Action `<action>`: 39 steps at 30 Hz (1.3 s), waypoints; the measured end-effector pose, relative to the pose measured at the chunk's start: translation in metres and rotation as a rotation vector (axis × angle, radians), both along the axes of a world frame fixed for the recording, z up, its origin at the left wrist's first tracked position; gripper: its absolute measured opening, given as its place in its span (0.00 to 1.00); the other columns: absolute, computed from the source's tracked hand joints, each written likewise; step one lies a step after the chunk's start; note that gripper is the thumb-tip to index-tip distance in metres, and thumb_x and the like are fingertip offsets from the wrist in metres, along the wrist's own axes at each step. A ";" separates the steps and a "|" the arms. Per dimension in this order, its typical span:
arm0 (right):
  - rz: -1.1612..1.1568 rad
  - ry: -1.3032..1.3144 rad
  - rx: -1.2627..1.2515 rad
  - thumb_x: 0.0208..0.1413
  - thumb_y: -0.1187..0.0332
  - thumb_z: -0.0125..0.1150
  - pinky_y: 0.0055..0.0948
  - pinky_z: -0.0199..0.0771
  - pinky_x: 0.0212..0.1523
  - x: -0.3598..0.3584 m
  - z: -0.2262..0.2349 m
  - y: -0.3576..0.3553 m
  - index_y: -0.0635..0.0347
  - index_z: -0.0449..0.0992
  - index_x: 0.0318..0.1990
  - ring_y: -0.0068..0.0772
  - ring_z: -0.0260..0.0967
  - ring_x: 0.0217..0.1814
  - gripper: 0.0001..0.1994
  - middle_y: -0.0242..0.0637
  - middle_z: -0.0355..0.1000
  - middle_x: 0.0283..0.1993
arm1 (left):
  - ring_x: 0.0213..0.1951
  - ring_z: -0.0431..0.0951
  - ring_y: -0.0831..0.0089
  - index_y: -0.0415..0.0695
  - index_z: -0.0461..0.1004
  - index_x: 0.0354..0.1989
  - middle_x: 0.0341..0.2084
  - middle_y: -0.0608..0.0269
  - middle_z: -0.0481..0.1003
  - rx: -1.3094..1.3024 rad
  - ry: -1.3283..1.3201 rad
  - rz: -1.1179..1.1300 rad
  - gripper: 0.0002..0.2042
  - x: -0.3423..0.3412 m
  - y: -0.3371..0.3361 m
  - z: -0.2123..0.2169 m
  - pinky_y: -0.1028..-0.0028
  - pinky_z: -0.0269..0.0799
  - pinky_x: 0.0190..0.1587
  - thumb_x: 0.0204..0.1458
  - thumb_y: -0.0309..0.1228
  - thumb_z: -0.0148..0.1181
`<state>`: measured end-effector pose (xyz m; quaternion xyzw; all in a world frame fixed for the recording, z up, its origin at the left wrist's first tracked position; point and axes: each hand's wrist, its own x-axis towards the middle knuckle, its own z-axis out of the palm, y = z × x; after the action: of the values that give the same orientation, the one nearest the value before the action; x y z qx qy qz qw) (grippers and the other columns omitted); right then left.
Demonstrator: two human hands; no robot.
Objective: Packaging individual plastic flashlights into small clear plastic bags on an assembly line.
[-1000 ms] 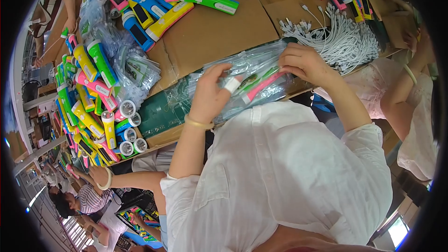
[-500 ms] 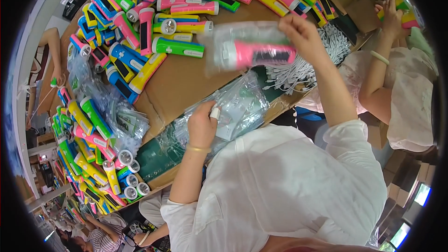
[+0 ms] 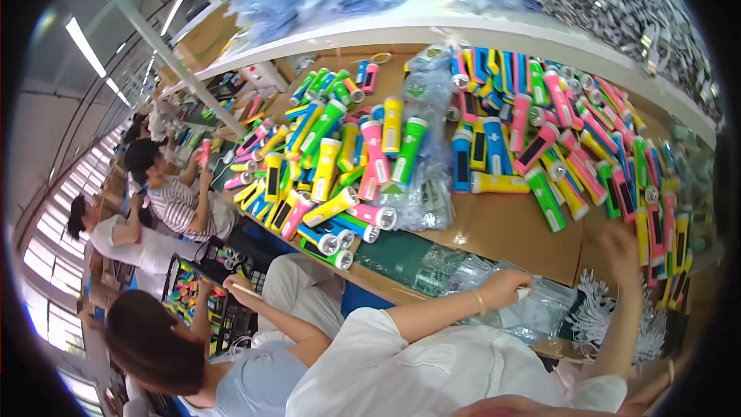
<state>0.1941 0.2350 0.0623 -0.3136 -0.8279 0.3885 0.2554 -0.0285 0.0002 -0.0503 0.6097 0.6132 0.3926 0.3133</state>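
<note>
My left hand, a white wrap on one finger, is curled closed at the edge of the clear plastic bags near the table's front. Its fingers appear to grip a bag, though their tips are partly hidden. My right hand is raised above the cardboard at the right, beside a pile of flashlights. Motion smears its fingers, and I see no flashlight clearly in it. Just below that hand lies a bundle of white cables. The flashlights are pink, yellow, green and blue, with dark panels on several.
A second flashlight heap covers the table's left part, with more plastic bags between the heaps. Overhead, a white shelf carries bags and cables. A co-worker sits close on my left; others work farther back.
The view has swung left and up, bringing in the shelf and co-workers. The bagged pink flashlight that my right hand held is no longer visible in it. My left hand stays by the bags.
</note>
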 end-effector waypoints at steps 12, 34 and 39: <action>0.358 -0.347 -0.005 0.46 0.73 0.72 0.35 0.69 0.28 -0.048 -0.038 -0.109 0.69 0.83 0.34 0.33 0.72 0.24 0.09 0.45 0.74 0.23 | 0.37 0.82 0.53 0.44 0.79 0.37 0.33 0.53 0.81 0.084 -0.076 0.010 0.06 0.000 0.011 0.001 0.59 0.75 0.40 0.53 0.30 0.65; 0.274 -0.563 -0.001 0.43 0.75 0.75 0.34 0.79 0.37 -0.049 -0.076 -0.093 0.67 0.82 0.33 0.32 0.81 0.35 0.09 0.46 0.80 0.29 | 0.44 0.80 0.48 0.42 0.77 0.36 0.36 0.50 0.80 0.187 -0.090 -0.019 0.11 0.011 0.022 -0.025 0.54 0.74 0.47 0.42 0.17 0.57; 0.251 -0.338 -0.121 0.46 0.77 0.72 0.32 0.78 0.37 -0.055 -0.050 -0.120 0.68 0.80 0.33 0.26 0.79 0.34 0.07 0.42 0.81 0.30 | 0.45 0.80 0.47 0.43 0.77 0.36 0.36 0.50 0.80 0.142 -0.059 -0.034 0.11 0.008 0.018 -0.014 0.54 0.74 0.48 0.42 0.18 0.58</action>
<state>0.1390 0.1148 0.0125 -0.2834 -0.8667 0.4081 0.0432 -0.0203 0.0186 -0.0643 0.6288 0.5637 0.4475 0.2942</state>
